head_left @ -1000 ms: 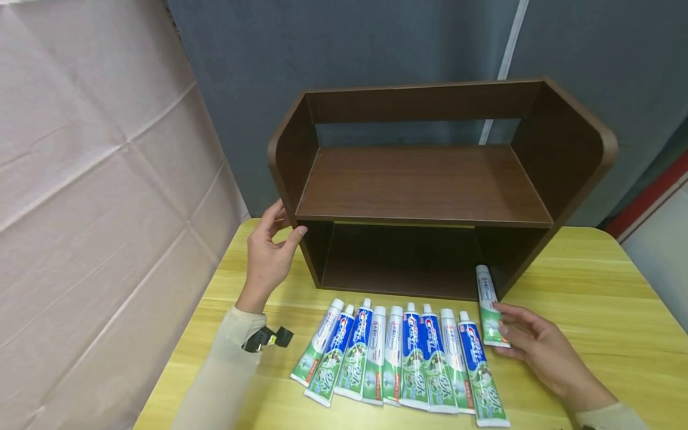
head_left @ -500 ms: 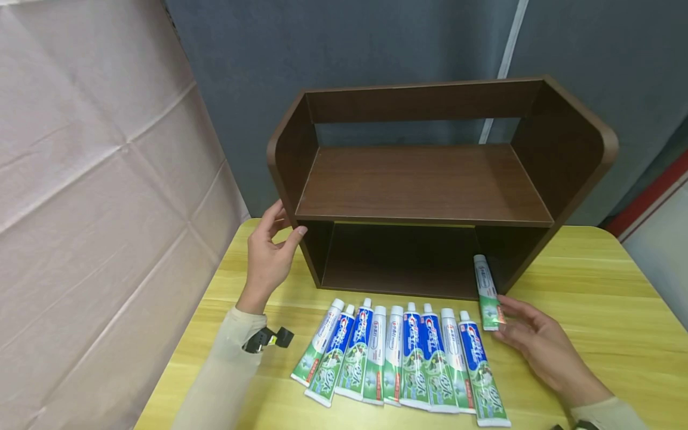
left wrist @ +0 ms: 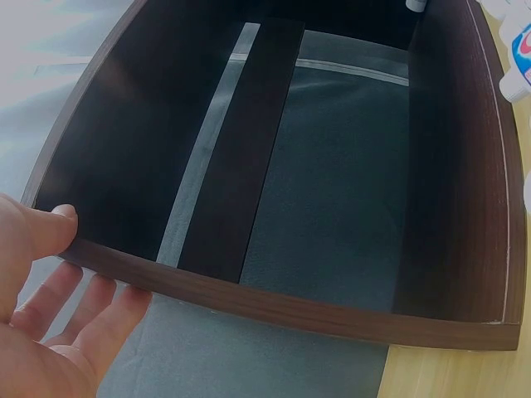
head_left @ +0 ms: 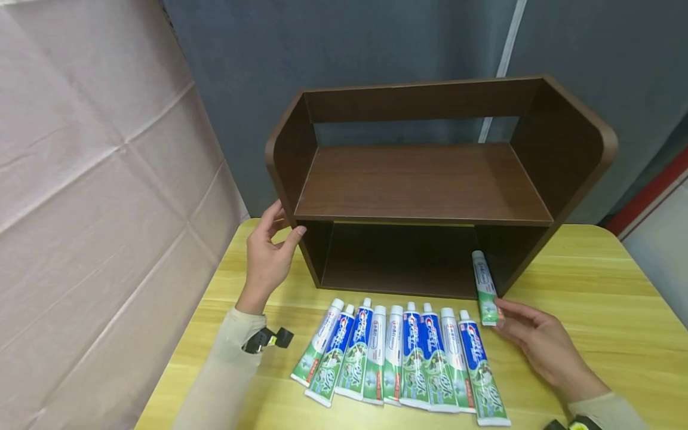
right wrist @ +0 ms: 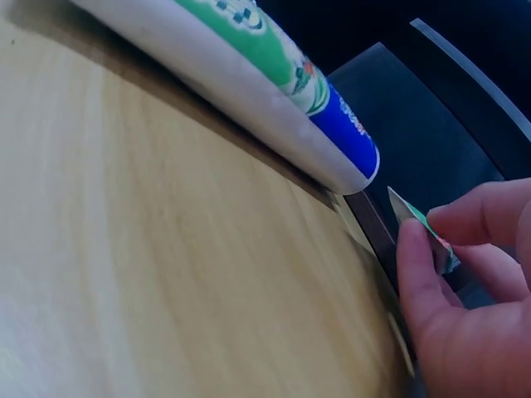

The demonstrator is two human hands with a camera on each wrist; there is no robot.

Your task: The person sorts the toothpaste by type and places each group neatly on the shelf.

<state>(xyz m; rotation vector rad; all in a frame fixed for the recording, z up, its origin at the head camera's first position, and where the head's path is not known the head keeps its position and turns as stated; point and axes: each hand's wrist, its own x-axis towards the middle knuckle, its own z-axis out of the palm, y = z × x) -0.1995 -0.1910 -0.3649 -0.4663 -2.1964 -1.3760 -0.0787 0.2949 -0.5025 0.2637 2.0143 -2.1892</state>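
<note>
One tube (head_left: 486, 289) forward-left of right hand (head_left: 548, 346), end pinched; left hand (head_left: 267, 258) grips shelf (head_left: 424, 182).

Beige sleeves (head_left: 223, 370) are showing at lower left and lower right, with yellow-marked black wrist cameras (head_left: 260, 340).

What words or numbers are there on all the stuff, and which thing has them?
"Crest": on the blue-and-green tubes, clearest on two side by side near the middle.
Big characters on their green parts: too blurred to read surely.
Writing on the white-and-green tubes on the table and the tube in the right hand: too small or blurred.
Brown shelf: no writing shows.
</note>
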